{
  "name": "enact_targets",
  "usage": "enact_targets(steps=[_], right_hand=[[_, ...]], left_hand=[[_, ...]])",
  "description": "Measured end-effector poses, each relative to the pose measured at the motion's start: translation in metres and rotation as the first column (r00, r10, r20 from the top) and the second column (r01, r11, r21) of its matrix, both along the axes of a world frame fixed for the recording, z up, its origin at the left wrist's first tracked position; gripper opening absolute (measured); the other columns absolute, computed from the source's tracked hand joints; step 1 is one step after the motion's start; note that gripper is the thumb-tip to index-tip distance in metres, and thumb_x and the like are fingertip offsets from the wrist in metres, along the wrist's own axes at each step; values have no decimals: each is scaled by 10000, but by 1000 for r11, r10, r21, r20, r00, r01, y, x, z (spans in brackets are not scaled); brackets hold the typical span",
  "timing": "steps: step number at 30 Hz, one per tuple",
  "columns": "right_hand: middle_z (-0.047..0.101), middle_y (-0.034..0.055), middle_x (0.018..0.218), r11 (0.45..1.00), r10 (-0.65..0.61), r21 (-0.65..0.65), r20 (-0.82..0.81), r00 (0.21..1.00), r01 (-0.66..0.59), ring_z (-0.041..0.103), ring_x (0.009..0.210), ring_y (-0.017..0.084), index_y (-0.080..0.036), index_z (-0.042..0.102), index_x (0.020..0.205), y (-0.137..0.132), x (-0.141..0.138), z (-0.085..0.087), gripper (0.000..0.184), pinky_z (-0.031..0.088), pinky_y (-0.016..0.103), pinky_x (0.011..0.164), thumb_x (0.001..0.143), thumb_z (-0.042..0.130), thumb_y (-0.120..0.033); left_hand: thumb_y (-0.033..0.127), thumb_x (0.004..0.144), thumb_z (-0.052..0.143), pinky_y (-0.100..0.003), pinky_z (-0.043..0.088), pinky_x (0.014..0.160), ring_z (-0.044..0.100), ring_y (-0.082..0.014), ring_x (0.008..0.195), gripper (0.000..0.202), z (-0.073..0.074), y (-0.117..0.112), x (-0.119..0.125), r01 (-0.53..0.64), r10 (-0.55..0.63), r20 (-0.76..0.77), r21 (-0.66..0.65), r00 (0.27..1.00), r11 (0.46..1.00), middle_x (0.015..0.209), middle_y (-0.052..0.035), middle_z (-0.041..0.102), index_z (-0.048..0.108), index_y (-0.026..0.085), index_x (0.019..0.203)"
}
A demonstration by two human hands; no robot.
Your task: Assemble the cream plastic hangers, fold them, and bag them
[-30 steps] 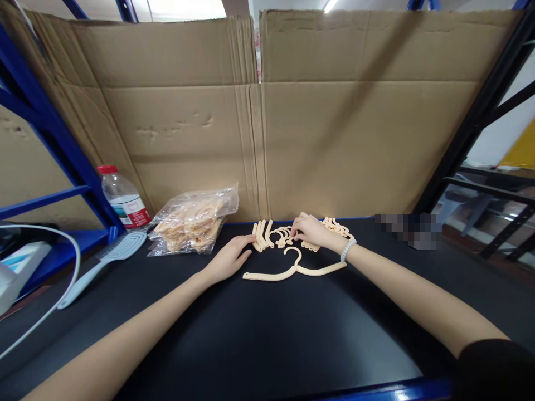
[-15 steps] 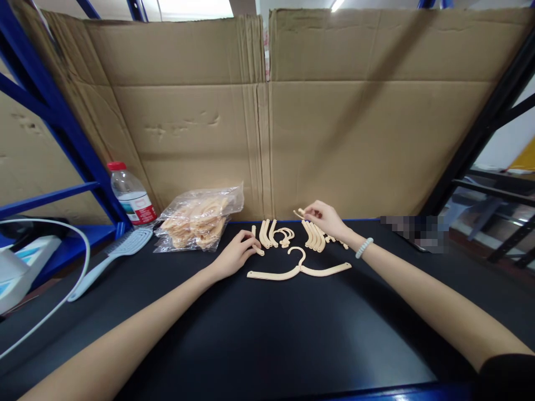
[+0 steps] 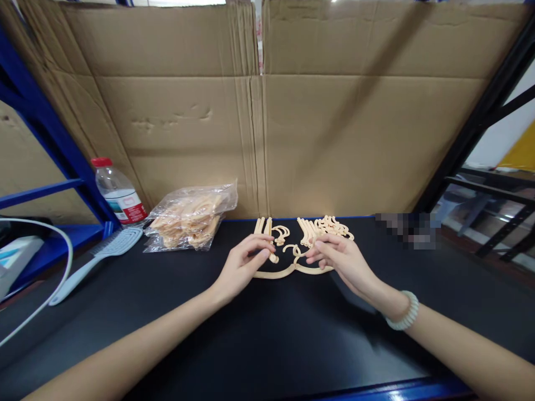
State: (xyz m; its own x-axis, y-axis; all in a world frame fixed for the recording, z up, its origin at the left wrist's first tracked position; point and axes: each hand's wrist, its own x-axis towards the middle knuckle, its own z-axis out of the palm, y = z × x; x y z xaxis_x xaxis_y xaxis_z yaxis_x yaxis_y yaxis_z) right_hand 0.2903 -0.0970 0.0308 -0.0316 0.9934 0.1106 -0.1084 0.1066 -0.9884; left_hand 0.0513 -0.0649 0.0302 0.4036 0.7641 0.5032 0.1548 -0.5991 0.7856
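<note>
My left hand (image 3: 246,260) pinches a cream plastic hanger arm (image 3: 273,258), its lower end showing past the fingertips. My right hand (image 3: 345,259) is closed on a small curved hanger hook (image 3: 297,250), held over the table. Beneath both hands lies a joined hanger (image 3: 273,274), with its right arm partly covered by my right hand. Behind my left hand stand a few loose hanger arms (image 3: 259,225) in a row and some loose hooks (image 3: 283,233). Beyond my right hand are more arms (image 3: 305,229) and a cluster of small curved pieces (image 3: 332,225).
A clear plastic bag (image 3: 190,217) of cream parts lies at the left back. Near it are a pale blue hairbrush (image 3: 100,257), a red-capped bottle (image 3: 121,195) and a white cable (image 3: 62,278). A cardboard wall (image 3: 175,122) closes off the back of the black table (image 3: 267,340).
My right hand has come back from the rear pieces toward the middle, carrying the hook. My left hand has lifted the hanger arm and shifted right. The view has tilted slightly.
</note>
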Motion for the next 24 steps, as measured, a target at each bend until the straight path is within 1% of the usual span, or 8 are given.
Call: enact_targets(steps=[3, 6, 10, 12, 15, 17, 20, 24], right_hand=[[727, 97, 866, 997, 61, -35, -94, 994, -64, 700, 771, 198, -157, 662, 893, -7, -4, -8, 252, 503, 252, 582, 751, 701, -362], [716, 97, 869, 992, 111, -40, -182, 977, -120, 687, 753, 197, -155, 668, 866, -13, -7, -10, 244, 519, 275, 585, 786, 665, -385], [701, 76, 874, 988, 145, -39, -126, 981, -151, 651, 676, 145, -161, 652, 917, -20, -12, -11, 275, 493, 233, 525, 767, 712, -384], [695, 66, 881, 986, 156, -36, -91, 984, -160, 628, 629, 118, -164, 629, 933, -21, -14, -12, 301, 471, 211, 487, 728, 758, -342], [681, 48, 871, 986, 164, -18, -90, 982, -166, 615, 618, 104, -170, 596, 936, -20, -16, -17, 319, 466, 205, 484, 710, 777, -303], [673, 34, 853, 985, 171, -2, -100, 980, -172, 628, 653, 116, -180, 577, 940, -18, -16, -20, 320, 482, 220, 520, 712, 775, -288], [668, 14, 829, 986, 169, 10, -121, 978, -169, 640, 696, 133, -205, 535, 937, -17, -15, -22, 357, 486, 239, 557, 691, 788, -259], [675, -8, 792, 993, 120, 38, -166, 979, -115, 611, 698, 122, -224, 394, 771, -17, -14, -19, 408, 451, 236, 578, 678, 791, -234]], left_hand=[[306, 845, 626, -359, 502, 876, 589, -232, 1004, 152, -2, -12, 11, 39, -29, 97, -94, 995, 995, 1001, -93, 609, 684, 179, 785], [315, 774, 709, -320, 543, 736, 583, -181, 823, 183, -7, -16, 16, 94, -59, 167, -213, 984, 972, 843, -44, 561, 593, 174, 754], [261, 684, 785, -266, 543, 658, 545, -113, 708, 440, -13, -18, 19, 164, -38, 323, -372, 946, 914, 749, 44, 483, 354, 215, 761], [234, 669, 792, -261, 541, 667, 560, -109, 733, 483, -15, -20, 21, 163, -4, 363, -409, 932, 898, 798, 49, 496, 327, 229, 800], [214, 663, 793, -279, 543, 711, 586, -118, 784, 484, -17, -23, 22, 125, 42, 365, -422, 930, 898, 894, 28, 532, 380, 235, 914], [223, 666, 789, -304, 546, 748, 599, -134, 800, 476, -19, -25, 23, 97, 59, 349, -413, 935, 905, 886, 18, 554, 421, 228, 968], [275, 720, 749, -322, 546, 762, 605, -157, 797, 332, -20, -28, 23, 59, 62, 303, -374, 951, 926, 827, 5, 567, 491, 204, 917], [295, 787, 689, -328, 553, 788, 613, -175, 852, 206, -22, -31, 23, 25, 61, 308, -268, 949, 963, 861, -17, 577, 522, 200, 860]])
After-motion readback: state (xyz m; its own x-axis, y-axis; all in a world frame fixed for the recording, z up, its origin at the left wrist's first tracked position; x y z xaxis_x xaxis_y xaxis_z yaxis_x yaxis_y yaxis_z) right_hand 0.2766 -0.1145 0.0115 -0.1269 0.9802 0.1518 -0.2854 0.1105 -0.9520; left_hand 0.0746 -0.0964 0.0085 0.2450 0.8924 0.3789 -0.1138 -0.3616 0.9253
